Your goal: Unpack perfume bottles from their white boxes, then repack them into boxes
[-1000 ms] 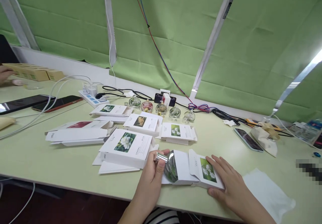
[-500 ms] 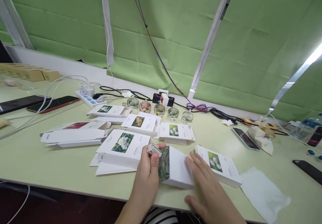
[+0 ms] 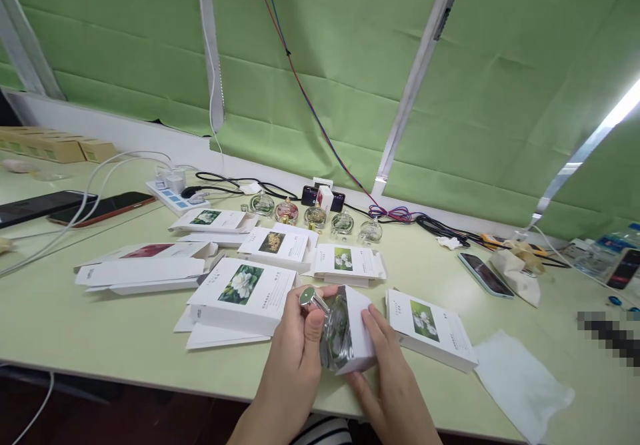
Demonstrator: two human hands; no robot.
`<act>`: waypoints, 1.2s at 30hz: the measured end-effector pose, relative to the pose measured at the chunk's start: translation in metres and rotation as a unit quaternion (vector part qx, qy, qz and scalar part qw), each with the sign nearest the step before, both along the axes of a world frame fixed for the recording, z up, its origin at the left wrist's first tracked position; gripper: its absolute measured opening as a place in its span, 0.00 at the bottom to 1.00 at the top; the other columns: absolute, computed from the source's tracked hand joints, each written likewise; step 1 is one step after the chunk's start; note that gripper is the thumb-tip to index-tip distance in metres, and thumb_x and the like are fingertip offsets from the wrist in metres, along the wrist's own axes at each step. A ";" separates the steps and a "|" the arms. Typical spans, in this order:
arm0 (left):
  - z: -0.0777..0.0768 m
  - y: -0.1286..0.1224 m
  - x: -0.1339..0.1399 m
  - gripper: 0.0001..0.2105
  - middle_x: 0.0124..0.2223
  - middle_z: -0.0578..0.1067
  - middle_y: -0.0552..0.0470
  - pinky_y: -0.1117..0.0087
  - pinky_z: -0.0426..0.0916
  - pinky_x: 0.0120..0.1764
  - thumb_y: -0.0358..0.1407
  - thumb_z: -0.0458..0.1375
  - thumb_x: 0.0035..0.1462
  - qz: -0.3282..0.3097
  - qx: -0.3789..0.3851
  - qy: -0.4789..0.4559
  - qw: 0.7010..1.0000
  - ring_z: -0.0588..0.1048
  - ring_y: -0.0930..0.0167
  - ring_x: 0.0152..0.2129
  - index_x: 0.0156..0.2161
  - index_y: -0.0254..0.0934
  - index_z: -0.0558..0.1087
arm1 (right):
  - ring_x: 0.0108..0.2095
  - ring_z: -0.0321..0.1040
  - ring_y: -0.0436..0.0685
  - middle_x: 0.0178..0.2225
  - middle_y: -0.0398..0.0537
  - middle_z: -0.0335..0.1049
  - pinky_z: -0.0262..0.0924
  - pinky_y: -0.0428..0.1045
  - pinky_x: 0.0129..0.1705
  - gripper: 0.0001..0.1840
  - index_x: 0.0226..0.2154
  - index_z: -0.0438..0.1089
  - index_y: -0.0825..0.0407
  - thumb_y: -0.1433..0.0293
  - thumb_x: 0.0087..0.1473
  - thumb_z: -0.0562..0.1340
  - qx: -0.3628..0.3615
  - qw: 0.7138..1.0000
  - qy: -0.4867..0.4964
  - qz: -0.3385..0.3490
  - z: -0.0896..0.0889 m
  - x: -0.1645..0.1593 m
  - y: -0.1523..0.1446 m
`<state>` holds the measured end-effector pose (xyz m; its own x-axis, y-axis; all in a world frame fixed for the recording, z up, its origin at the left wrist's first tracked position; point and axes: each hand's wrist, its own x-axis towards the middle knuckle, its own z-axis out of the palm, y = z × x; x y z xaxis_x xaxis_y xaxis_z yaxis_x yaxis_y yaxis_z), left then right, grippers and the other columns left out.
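Observation:
My left hand (image 3: 294,358) grips a round glass perfume bottle (image 3: 337,330) near its neck. The bottle lies tilted, its silver cap (image 3: 313,299) sticking out past the thumb and a green leafy pattern showing through the glass. Around the bottle's far part is a white card sleeve (image 3: 361,328). My right hand (image 3: 387,371) is closed round that sleeve from the right, thumb below and fingers on top. Left of my hands lies a white box with a white-flower picture (image 3: 244,291); to the right lies another flower-print box (image 3: 434,328).
Several more flower-print cartons (image 3: 275,243) lie behind my hands. Beyond them stand several glass bottles (image 3: 343,223) in a row. A power strip (image 3: 175,195) with cables is at the back left. A phone (image 3: 485,275) and a white tissue sheet (image 3: 523,381) lie to the right.
My right hand has moved in from the sleeve's side and closed round it. The bottle and sleeve have tilted, with more of the glass now facing me.

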<state>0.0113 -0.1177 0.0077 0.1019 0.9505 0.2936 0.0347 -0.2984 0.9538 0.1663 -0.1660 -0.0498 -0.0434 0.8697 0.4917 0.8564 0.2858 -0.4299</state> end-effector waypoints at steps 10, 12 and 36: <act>0.015 -0.017 -0.015 0.20 0.49 0.70 0.46 0.65 0.62 0.43 0.51 0.45 0.57 0.046 0.004 0.011 0.999 0.66 0.60 0.46 0.45 0.39 0.65 | 0.35 0.71 0.61 0.37 0.52 0.73 0.66 0.52 0.36 0.21 0.43 0.66 0.50 0.54 0.55 0.51 0.063 0.972 0.045 -0.219 0.037 0.034 -0.011; 0.015 -0.016 -0.015 0.20 0.48 0.70 0.46 0.65 0.63 0.42 0.52 0.44 0.57 0.049 0.014 0.020 0.999 0.67 0.61 0.45 0.45 0.40 0.65 | 0.32 0.71 0.61 0.33 0.51 0.73 0.65 0.51 0.33 0.23 0.43 0.66 0.50 0.52 0.53 0.51 0.077 0.946 0.010 -0.314 0.063 0.057 -0.010; -0.029 0.007 0.014 0.16 0.31 0.69 0.49 0.65 0.62 0.31 0.45 0.41 0.61 -0.057 0.046 0.095 0.993 0.68 0.67 0.25 0.44 0.38 0.63 | 0.62 0.38 0.63 0.63 0.51 0.39 0.43 0.61 0.59 0.33 0.61 0.46 0.53 0.58 0.56 0.49 -0.295 0.915 -0.263 -0.084 0.035 0.186 0.101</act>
<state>0.0250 -0.1108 -0.0216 0.2691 0.8994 0.3444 0.1716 -0.3967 0.9018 0.3525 -0.0650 -0.0145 0.0199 0.9931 -0.1157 0.9997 -0.0180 0.0174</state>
